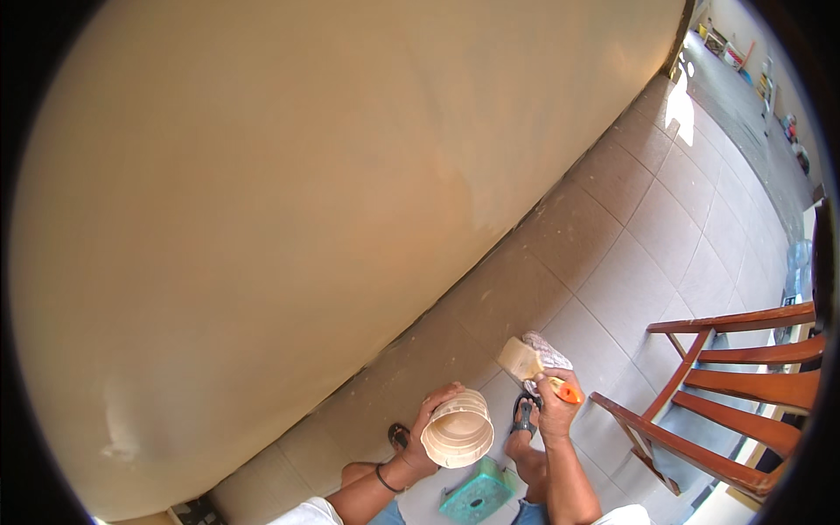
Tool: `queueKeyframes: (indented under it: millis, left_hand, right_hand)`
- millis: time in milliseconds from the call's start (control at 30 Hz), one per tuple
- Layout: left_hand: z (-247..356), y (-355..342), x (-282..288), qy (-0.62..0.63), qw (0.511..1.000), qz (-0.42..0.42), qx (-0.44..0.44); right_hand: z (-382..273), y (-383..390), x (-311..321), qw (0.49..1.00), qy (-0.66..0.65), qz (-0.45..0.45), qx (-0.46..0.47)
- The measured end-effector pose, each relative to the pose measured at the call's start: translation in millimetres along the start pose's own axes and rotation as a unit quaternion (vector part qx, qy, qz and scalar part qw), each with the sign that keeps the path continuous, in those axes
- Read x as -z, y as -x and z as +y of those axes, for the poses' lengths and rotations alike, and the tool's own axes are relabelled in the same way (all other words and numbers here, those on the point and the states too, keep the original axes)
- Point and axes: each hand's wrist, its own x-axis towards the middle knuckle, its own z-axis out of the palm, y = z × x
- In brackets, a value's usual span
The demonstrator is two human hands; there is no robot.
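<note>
My left hand [418,440] is wrapped round the side of a cream plastic tub [458,429], its mouth facing up toward me. A pale coating lines the inside of the tub. To its right, my right hand [557,414] grips a paintbrush [521,360] with wide, cream-coated bristles and an orange handle end. The bristles point up and left, apart from the tub. Behind the brush shows a crumpled, pinkish-white cloth [549,350]; whether my right hand touches it I cannot tell. A broad cream wall [262,227] rises ahead, with a darker patch low on its right part.
Between my feet, which wear dark sandals [525,413], stands a green plastic stool [478,494]. A brown wooden chair [691,385] is close on the right. Tiled floor [604,236] runs along the wall's foot to a sunlit opening, with several items beyond.
</note>
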Motion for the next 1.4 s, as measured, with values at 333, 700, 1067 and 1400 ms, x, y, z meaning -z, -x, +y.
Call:
queueKeyframes:
  millis: [333,700,1067,1400]
  left_hand:
    - [211.0,-20.3,-7.9,-0.115,0.993,-0.021,0.016]
    - [357.7,-17.7,16.2,-0.160,0.987,0.009,-0.020]
    - [419.4,15.5,64.6,-0.202,0.976,0.075,-0.028]
    - [487.8,12.7,38.3,-0.237,0.957,0.147,-0.082]
  right_hand:
    - [-295.7,127.2,62.2,0.968,-0.112,-0.033,0.223]
    - [-450.6,230.7,45.7,0.952,-0.140,-0.065,0.263]
    - [-498.2,274.7,-3.9,0.889,-0.105,-0.259,0.363]
    - [-568.8,270.2,-18.1,0.804,-0.030,-0.408,0.431]
